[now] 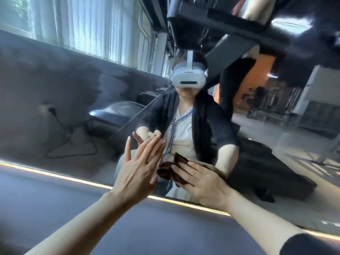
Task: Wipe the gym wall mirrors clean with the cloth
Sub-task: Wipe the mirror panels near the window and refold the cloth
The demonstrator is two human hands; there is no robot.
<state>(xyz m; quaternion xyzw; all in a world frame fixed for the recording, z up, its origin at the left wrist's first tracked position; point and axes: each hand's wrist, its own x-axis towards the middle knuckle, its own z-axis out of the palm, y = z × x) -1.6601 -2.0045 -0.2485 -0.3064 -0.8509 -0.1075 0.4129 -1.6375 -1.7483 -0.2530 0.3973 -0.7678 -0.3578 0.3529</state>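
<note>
Pressing cloth (170, 169) — mirror (77, 100) reflecting gym.

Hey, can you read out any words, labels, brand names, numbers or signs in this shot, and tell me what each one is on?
No text can be read here.
The reflected treadmill carries a faint mark on its dark hood, too blurred to read.
The headset seen in the mirror shows no legible brand.
The brown cloth under the right hand has no label showing, and the left hand covers no writing.
</note>
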